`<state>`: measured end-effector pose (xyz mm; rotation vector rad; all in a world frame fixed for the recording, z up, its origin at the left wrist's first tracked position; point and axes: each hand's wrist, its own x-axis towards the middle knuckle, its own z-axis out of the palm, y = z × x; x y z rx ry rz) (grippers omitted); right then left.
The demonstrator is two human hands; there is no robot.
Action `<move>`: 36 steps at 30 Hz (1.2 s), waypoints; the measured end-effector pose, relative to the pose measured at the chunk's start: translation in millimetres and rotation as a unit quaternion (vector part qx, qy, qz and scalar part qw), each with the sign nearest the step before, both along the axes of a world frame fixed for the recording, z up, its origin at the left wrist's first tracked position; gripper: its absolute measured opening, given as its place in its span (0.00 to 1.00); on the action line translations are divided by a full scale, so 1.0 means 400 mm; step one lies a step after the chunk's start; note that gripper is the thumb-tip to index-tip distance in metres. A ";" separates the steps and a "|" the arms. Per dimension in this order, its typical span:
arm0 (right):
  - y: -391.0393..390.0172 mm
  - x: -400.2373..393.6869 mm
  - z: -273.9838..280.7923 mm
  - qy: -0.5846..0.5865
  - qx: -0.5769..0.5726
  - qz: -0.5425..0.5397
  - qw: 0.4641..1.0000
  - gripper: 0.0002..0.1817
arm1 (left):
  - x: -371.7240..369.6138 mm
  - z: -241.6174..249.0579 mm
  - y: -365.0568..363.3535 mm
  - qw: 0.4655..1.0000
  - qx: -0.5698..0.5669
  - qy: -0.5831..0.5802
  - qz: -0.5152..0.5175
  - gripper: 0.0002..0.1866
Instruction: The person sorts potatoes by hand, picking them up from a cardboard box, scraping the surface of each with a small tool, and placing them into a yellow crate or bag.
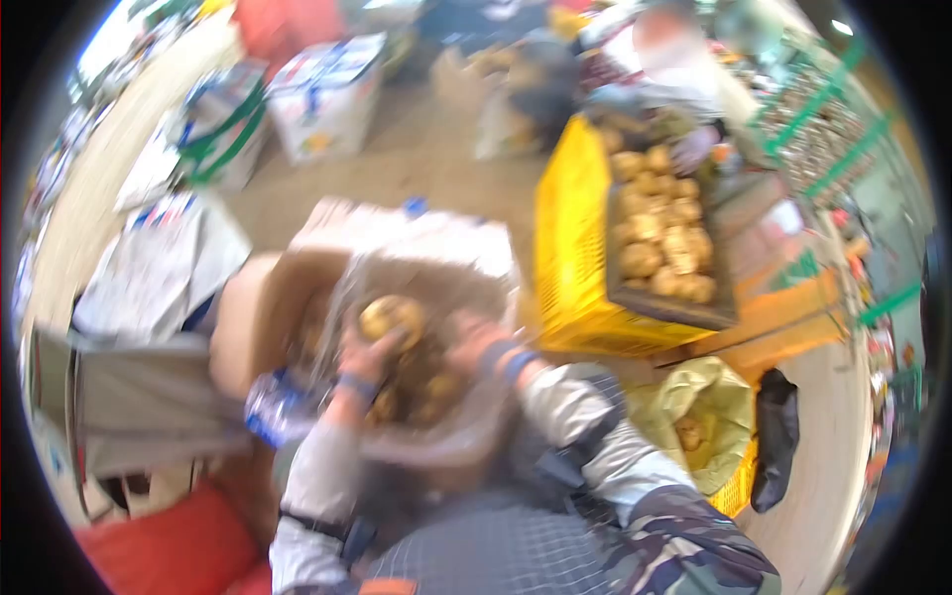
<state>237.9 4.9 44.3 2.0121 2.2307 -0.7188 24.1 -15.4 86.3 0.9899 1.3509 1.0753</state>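
My left hand (362, 355) is closed around a round yellow-brown potato (394, 317), held over an open cardboard box (241, 322). Clear plastic lines the box, and more blurred potatoes (431, 397) lie low inside it. Over the box's right side is my right hand (476, 342), smeared by motion; whether its fingers hold anything cannot be made out. Both wrists have blue bands, and pale sleeves cover my forearms. To the right stands a yellow plastic crate (570, 243), filled with similar potatoes (659, 228).
Another person's gloved hand (696, 149) is at the crate's far end. A yellowish sack (729, 392) stands open at my right. White bags (322, 104) stand ahead, and a red cushion-like object (174, 540) lies at lower left.
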 end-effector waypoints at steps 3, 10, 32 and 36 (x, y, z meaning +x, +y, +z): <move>-0.025 -0.010 0.217 -0.099 -0.156 0.144 0.972 0.29 | -0.011 -0.074 0.001 0.986 0.067 -0.151 0.021 0.28; -0.037 -0.031 -0.001 -0.038 -0.039 0.149 0.987 0.19 | -0.024 0.104 -0.089 0.907 0.041 -0.417 -0.034 0.24; 0.274 0.123 -0.230 -0.182 0.186 0.647 0.717 0.10 | -1.232 0.523 -1.870 0.679 -0.201 0.255 0.658 0.29; 0.160 0.079 -0.077 -0.202 0.072 0.570 0.793 0.13 | -1.086 0.565 -1.588 0.496 0.011 0.636 0.591 0.34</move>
